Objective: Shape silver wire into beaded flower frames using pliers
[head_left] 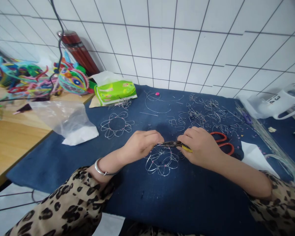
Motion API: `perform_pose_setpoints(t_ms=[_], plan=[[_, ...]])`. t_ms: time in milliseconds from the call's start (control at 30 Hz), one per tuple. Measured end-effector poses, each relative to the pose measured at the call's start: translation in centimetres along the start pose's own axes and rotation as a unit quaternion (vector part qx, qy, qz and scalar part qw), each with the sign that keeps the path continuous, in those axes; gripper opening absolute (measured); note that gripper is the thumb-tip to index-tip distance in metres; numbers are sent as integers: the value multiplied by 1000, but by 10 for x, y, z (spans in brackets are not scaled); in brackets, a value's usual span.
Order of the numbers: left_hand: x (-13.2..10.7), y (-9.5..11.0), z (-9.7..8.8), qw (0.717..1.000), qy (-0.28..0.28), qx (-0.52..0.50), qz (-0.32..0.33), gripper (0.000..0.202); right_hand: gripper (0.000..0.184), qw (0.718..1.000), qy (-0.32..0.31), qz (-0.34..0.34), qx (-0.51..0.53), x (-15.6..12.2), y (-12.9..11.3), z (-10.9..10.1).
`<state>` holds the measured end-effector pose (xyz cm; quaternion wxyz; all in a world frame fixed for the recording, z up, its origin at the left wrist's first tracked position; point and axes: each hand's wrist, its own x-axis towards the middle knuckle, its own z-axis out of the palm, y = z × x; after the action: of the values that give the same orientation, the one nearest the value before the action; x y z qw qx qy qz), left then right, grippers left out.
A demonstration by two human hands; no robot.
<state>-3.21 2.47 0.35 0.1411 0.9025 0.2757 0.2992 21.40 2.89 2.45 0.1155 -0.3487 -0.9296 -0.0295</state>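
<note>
My right hand is closed around the yellow handles of a pair of pliers, whose dark jaws point left. The jaw tips meet the fingertips of my left hand, which pinches a piece of wire there; its exact shape is hidden by the fingers. Just below hangs or lies a flower-shaped wire ring with looped petals and small pink beads; I cannot tell whether it touches the cloth. A second flower-shaped wire ring lies flat to the left of my hands.
Red-handled scissors lie right of my right hand. Bent wire pieces are scattered behind it. A green tissue pack, a plastic bag, a white mug and long straight wires surround the dark blue cloth.
</note>
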Motion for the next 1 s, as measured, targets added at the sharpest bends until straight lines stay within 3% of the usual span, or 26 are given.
perform_pose_setpoints(t_ms=[800,1000], plan=[[-1,-1,4,1000,-5,-13,-17,19,19,999,-11,17,-26,-3,-2,6],[1,1,5,996,21,-35,-80,13,21,999,5,43,12,-5,3,16]])
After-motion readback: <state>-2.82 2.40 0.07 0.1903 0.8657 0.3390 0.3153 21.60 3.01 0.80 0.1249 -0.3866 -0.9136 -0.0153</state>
